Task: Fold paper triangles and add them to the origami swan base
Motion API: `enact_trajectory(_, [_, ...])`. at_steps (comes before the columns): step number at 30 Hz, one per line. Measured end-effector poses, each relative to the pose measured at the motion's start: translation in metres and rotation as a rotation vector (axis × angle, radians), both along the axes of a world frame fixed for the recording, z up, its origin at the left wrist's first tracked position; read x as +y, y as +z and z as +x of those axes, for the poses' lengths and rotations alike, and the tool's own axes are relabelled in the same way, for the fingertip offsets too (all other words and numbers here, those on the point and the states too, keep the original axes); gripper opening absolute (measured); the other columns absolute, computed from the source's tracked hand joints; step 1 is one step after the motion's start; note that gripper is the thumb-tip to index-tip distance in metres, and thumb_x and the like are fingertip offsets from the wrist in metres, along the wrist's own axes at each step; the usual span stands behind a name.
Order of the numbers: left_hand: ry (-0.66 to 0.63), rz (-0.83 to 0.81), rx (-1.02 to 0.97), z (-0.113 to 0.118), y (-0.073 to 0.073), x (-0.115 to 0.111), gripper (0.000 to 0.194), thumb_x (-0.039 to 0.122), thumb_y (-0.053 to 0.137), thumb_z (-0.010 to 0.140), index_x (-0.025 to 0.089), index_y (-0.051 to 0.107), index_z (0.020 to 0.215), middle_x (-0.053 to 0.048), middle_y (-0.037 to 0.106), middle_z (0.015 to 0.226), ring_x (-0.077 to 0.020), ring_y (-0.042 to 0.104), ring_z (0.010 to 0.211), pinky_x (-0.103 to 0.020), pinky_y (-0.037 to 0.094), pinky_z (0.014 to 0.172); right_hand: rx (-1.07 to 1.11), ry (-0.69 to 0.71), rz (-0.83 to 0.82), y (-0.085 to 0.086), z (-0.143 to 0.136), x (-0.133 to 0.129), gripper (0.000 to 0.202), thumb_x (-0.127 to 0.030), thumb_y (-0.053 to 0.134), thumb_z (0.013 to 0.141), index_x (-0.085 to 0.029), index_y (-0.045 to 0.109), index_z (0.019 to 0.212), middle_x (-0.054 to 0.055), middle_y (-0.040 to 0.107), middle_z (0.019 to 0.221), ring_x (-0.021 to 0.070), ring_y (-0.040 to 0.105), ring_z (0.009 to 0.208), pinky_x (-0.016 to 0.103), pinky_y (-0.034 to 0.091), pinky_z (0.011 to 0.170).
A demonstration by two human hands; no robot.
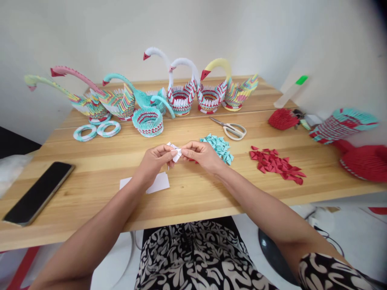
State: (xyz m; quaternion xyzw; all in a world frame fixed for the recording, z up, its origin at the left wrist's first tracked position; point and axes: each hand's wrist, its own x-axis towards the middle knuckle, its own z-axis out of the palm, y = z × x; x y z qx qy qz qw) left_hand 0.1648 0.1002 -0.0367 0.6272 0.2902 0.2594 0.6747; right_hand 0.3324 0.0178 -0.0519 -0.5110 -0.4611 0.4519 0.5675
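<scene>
Above the middle of the table, my left hand and my right hand pinch a small folded piece of white paper between their fingertips. More white folded paper shows just behind the left fingers; whether it is the same piece I cannot tell. White paper slips lie on the wood under and beside my left wrist. Close to my right hand is a heap of folded turquoise paper triangles. Farther right spreads a pile of red paper triangles. A few red bits peek out beneath my right hand.
Scissors lie behind the turquoise heap. Several paper swans stand along the back, with a turquoise paper basket before them. Two paper rings lie left. A phone rests front left, a red paper piece far right, a glue bottle back right.
</scene>
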Motion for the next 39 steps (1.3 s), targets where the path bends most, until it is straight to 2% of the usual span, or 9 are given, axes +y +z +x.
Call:
enact_trajectory(5, [0.079,0.106,0.039,0.001,0.0032,-0.005,0.03,0.043,0.078,0.069,0.015,0.066,0.073,0.0,0.063,0.062,-0.0115,0.054,0.055,-0.024,0.045,0.056,-0.107,-0.02,0.011,-0.0024,0.0001,0.0004,0.031,-0.045,0.07,0.078,-0.015,0.069,0.085,0.0,0.065,0.07,0.0092,0.053,0.061,0.023,0.042,0.06])
enact_trajectory(9, [0.167,0.35,0.059,-0.0007,0.0012,-0.0086,0.023,0.039,0.071,0.076,0.017,0.067,0.074,-0.001,0.065,0.068,-0.0122,0.054,0.059,-0.024,0.044,0.057,-0.206,-0.05,0.05,-0.0063,-0.0025,-0.0002,0.026,-0.041,0.065,0.081,-0.015,0.067,0.084,0.001,0.065,0.074,0.0103,0.053,0.064,0.024,0.041,0.061])
enact_trajectory(11, [0.186,0.42,0.053,-0.001,0.0001,-0.009,0.021,0.037,0.07,0.077,0.017,0.068,0.075,-0.002,0.066,0.071,-0.0123,0.054,0.061,-0.023,0.045,0.059,-0.269,-0.088,0.071,-0.0074,-0.0044,-0.0011,0.024,-0.039,0.064,0.082,-0.015,0.066,0.084,0.001,0.065,0.075,0.0103,0.052,0.064,0.024,0.04,0.061])
enact_trajectory(17, [0.056,0.198,0.05,0.0004,-0.0003,-0.0041,0.027,0.042,0.07,0.077,0.015,0.066,0.074,-0.002,0.065,0.069,-0.0128,0.057,0.063,-0.023,0.047,0.06,-0.34,-0.134,0.102,-0.0081,-0.0068,-0.0025,0.022,-0.037,0.063,0.083,-0.015,0.066,0.082,0.001,0.065,0.075,0.0102,0.05,0.064,0.024,0.038,0.06])
enact_trajectory(19, [0.036,0.173,0.052,0.0004,0.0007,-0.0033,0.028,0.042,0.071,0.077,0.015,0.067,0.075,-0.002,0.065,0.067,-0.0128,0.057,0.062,-0.024,0.048,0.059,-0.324,-0.117,0.094,-0.0078,-0.0059,-0.0021,0.023,-0.038,0.063,0.083,-0.015,0.066,0.084,0.001,0.065,0.075,0.0101,0.05,0.064,0.024,0.038,0.06])
enact_trajectory(25, [0.08,0.221,0.052,-0.0002,0.0037,-0.0044,0.024,0.039,0.069,0.079,0.016,0.066,0.072,-0.001,0.063,0.062,-0.0112,0.054,0.056,-0.023,0.047,0.056,-0.171,-0.028,0.016,-0.0019,-0.0004,-0.0014,0.034,-0.05,0.06,0.087,-0.016,0.068,0.086,0.004,0.069,0.083,0.0124,0.06,0.073,0.025,0.045,0.066])
enact_trajectory(29, [0.054,0.237,0.067,-0.0005,0.0019,-0.0046,0.024,0.039,0.069,0.079,0.016,0.066,0.074,-0.001,0.064,0.062,-0.0108,0.054,0.054,-0.023,0.045,0.054,-0.137,-0.01,0.004,-0.0011,0.0004,-0.0007,0.037,-0.054,0.063,0.083,-0.017,0.067,0.081,0.003,0.069,0.08,0.0118,0.06,0.071,0.024,0.045,0.065])
enact_trajectory(33, [0.036,0.265,0.08,-0.0009,-0.0004,-0.0047,0.026,0.041,0.068,0.08,0.016,0.067,0.074,-0.001,0.064,0.063,-0.0116,0.055,0.054,-0.024,0.045,0.054,-0.182,-0.017,0.028,-0.0037,0.0,0.0,0.037,-0.053,0.065,0.081,-0.016,0.067,0.08,0.002,0.067,0.075,0.0116,0.057,0.067,0.024,0.043,0.063])
enact_trajectory(39, [0.036,0.279,0.097,-0.0009,-0.0025,-0.0051,0.029,0.045,0.068,0.08,0.016,0.066,0.074,-0.002,0.065,0.064,-0.0124,0.055,0.055,-0.025,0.045,0.056,-0.362,-0.072,0.087,-0.0038,0.0003,-0.0019,0.034,-0.049,0.062,0.086,-0.016,0.067,0.079,0.001,0.064,0.071,0.0117,0.053,0.065,0.025,0.04,0.063])
